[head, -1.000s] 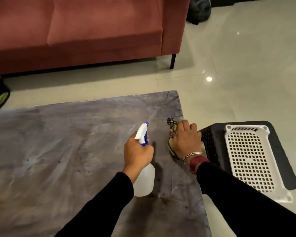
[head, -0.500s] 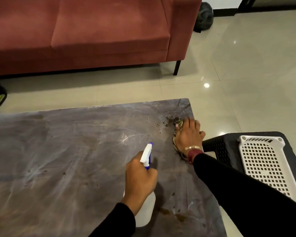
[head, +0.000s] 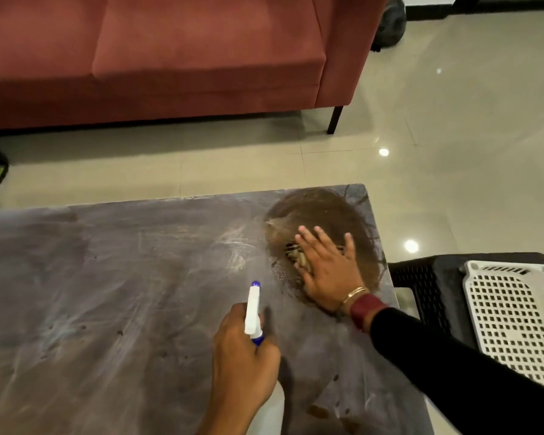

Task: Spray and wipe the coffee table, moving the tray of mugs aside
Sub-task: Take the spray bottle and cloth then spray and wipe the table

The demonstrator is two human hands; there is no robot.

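Observation:
The grey marbled coffee table (head: 107,293) fills the lower left of the head view. My left hand (head: 242,365) grips a white spray bottle (head: 254,312) with a blue nozzle, standing upright near the table's front right. My right hand (head: 327,265) lies flat with spread fingers on a patterned cloth (head: 296,255), pressing it onto a brownish wet smear (head: 321,215) at the table's far right corner. Most of the cloth is hidden under the hand. The tray of mugs is not in view.
A red sofa (head: 170,58) stands beyond the table with a strip of tiled floor between. To the right of the table a black plastic stool (head: 421,277) carries a white perforated basket (head: 512,321). A dark bag (head: 390,23) lies behind the sofa.
My right hand has slid the cloth toward the far right corner and flattened out, leaving a brown wet smear. My left hand with the bottle has drawn back toward me.

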